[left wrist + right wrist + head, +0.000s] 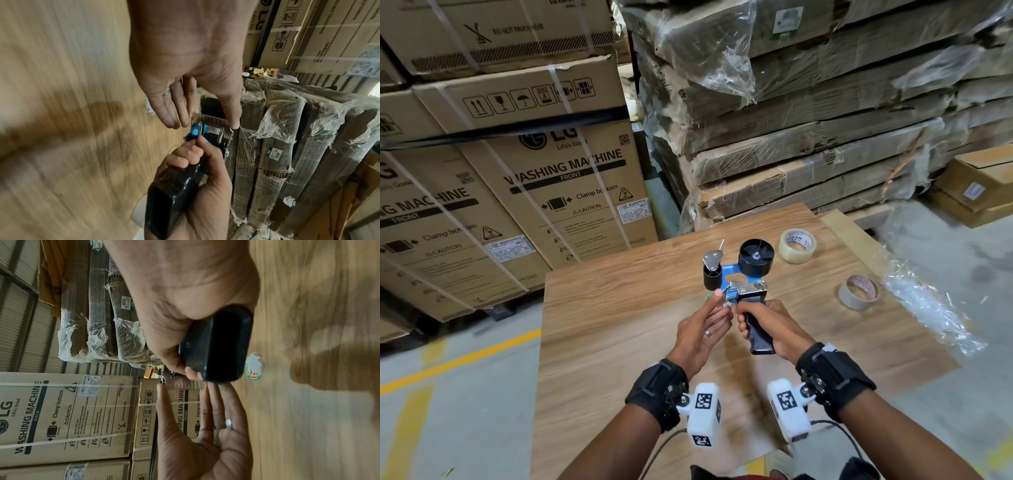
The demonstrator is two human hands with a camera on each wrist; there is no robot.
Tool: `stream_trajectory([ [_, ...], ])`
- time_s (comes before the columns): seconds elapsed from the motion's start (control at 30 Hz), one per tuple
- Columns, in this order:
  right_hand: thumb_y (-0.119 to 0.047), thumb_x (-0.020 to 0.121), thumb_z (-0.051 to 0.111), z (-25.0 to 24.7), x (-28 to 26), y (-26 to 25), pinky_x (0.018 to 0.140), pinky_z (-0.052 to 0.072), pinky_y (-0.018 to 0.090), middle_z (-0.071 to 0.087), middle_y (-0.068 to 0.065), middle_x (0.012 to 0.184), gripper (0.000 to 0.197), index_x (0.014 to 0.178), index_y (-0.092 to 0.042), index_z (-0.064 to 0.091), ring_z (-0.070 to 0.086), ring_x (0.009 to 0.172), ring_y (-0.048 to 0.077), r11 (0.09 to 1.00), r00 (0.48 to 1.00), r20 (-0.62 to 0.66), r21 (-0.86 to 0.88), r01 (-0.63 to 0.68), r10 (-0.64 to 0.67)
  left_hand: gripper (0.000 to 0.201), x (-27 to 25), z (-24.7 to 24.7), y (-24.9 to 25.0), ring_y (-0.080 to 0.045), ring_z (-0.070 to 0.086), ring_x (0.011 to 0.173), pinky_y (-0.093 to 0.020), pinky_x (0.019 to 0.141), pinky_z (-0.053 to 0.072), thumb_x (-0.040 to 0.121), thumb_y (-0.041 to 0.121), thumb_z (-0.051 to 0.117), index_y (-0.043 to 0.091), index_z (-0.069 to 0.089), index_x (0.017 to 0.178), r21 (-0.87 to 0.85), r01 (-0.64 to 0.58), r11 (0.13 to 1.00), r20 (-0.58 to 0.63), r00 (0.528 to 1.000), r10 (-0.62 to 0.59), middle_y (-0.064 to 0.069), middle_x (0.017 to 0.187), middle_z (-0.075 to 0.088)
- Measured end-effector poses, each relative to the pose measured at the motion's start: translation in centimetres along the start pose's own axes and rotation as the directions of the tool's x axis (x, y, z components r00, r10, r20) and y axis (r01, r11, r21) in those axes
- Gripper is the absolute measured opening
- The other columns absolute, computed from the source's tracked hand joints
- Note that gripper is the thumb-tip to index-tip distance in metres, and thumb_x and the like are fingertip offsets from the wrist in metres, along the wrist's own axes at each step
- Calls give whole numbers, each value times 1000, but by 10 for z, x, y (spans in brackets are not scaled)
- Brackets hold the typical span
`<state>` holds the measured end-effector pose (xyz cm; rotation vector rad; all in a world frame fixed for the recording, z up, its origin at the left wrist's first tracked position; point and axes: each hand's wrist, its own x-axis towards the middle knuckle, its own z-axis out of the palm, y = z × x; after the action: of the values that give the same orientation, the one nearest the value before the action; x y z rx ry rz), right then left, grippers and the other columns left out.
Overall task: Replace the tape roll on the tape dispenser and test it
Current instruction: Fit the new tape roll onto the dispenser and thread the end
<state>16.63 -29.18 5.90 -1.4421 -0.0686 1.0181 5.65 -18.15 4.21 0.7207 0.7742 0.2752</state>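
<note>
With the right hand [763,322] wrapped tight round the black handle of the tape dispenser [739,274] held above the wooden table [619,342], keep the flat, wide left hand [705,325] clear of the toothed blade [211,121], then slide the clear tape roll [797,246] from the table onto the bare black hub [756,257].

Washing-machine boxes [571,192] are standing stacked behind the counter [619,325] — beside them, wrapped cardboard bundles [808,113] are piling high.
</note>
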Motion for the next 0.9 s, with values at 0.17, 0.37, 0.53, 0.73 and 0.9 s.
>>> stream_trajectory([
  [0.17,0,84,67,-4,8,4,46,49,25,61,15,68,6,78,-1,67,56,50,20,998,999,10,-39,-40,41,47,12,-17,8,-23,74,103,-41,93,59,81,54,76,16,77,109,304,-59,951,-14,998,66,-3,110,77],
  [0.37,0,82,70,-11,33,26,46,51,27,64,20,70,5,83,5,70,61,53,24,988,997,-21,-139,-73,70,28,43,-52,23,-19,65,79,-32,70,52,92,33,70,9,73,108,598,-95,796,-98,977,191,-14,113,74],
  [0.53,-8,79,75,-21,54,52,52,54,32,70,22,68,15,81,7,72,63,63,31,967,993,-88,-239,-93,73,18,61,-74,21,-21,62,74,-27,58,47,91,21,70,7,74,101,740,-83,668,-99,968,230,-9,94,73],
  [0.73,-17,77,79,-34,74,71,62,56,35,76,27,75,23,75,6,74,65,58,30,956,989,-129,-273,-106,73,13,65,-88,3,-19,64,67,-28,58,47,88,12,64,14,77,86,778,-19,627,-126,974,186,-2,83,74],
  [0.9,-15,78,79,-40,83,75,65,57,36,76,31,84,23,78,8,75,65,62,31,950,991,-89,-286,-125,104,14,66,-85,-10,-19,64,64,-26,54,46,86,6,64,8,77,87,777,-18,629,-142,969,202,0,78,73],
])
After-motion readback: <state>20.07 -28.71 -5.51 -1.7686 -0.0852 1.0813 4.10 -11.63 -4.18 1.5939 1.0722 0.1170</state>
